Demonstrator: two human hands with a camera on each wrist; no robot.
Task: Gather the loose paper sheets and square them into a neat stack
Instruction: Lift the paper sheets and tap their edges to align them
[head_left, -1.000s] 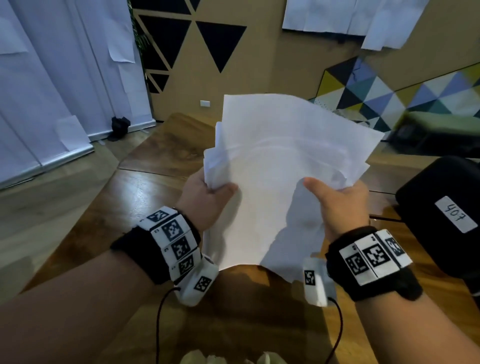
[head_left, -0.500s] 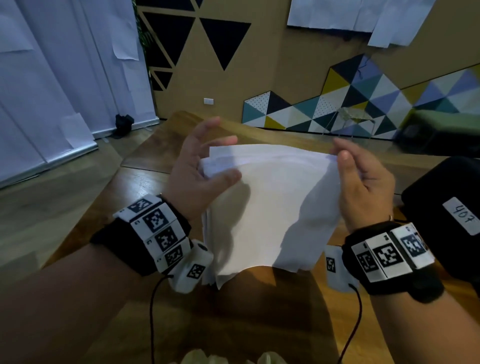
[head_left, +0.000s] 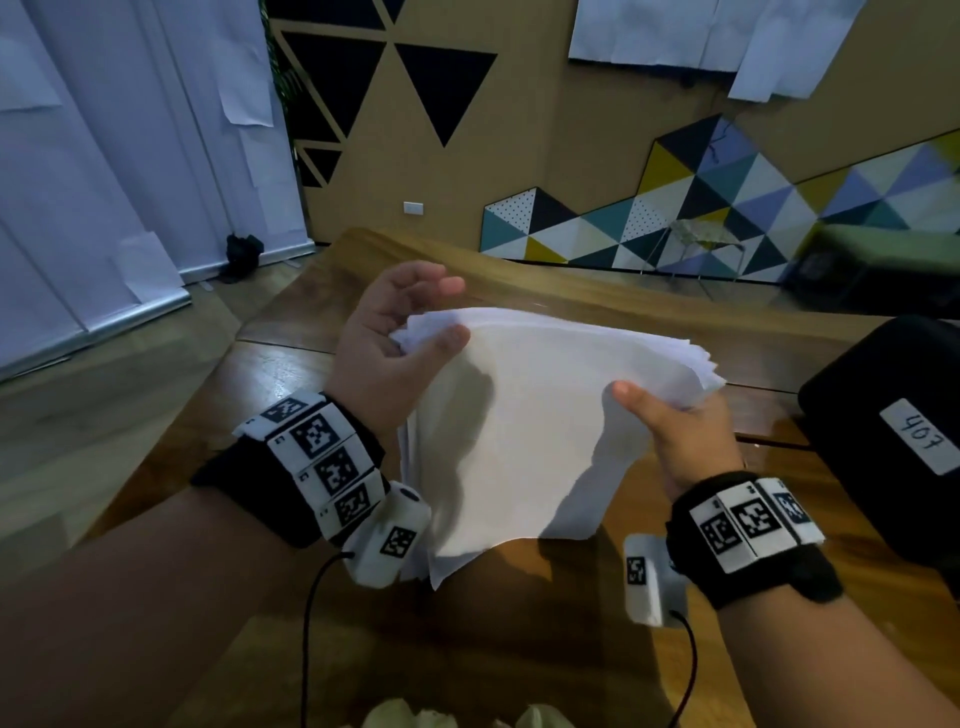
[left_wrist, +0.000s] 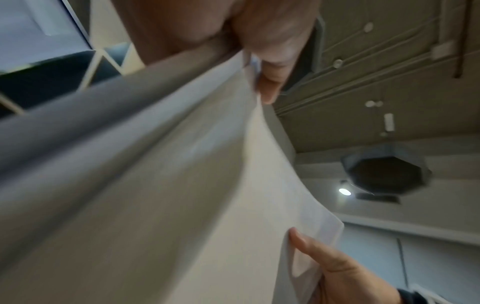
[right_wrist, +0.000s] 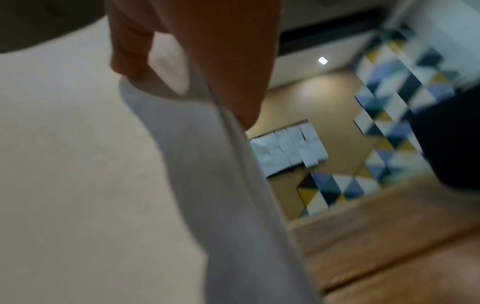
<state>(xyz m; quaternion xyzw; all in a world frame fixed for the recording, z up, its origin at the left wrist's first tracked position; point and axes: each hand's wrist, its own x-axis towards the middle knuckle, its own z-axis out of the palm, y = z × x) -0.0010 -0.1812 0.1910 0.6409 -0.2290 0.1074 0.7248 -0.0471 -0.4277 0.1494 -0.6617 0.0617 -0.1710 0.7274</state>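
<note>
A sheaf of white paper sheets (head_left: 524, 426) hangs tilted between both hands above the wooden table (head_left: 519, 649), its right-side edges still fanned unevenly. My left hand (head_left: 449, 310) holds the upper left corner, thumb on top and fingers behind. My right hand (head_left: 670, 415) grips the right edge, thumb on the top sheet and fingers hidden underneath. In the left wrist view the left hand (left_wrist: 267, 67) pinches the paper (left_wrist: 182, 185), and the right thumb (left_wrist: 319, 259) lies on its far edge. The right wrist view shows the right hand (right_wrist: 187, 67) closed on the paper (right_wrist: 78, 164).
A black case (head_left: 893, 441) with a white label reading 407 sits on the table at the right, close to my right wrist. The table's left edge drops to the floor. A pale crumpled object (head_left: 457, 717) shows at the bottom edge. Cables hang from both wrist units.
The sheets have come down from upright and spread to a lower, flatter tilt. My right hand slid from the top right corner down to the right edge. My left hand stays at the top left corner.
</note>
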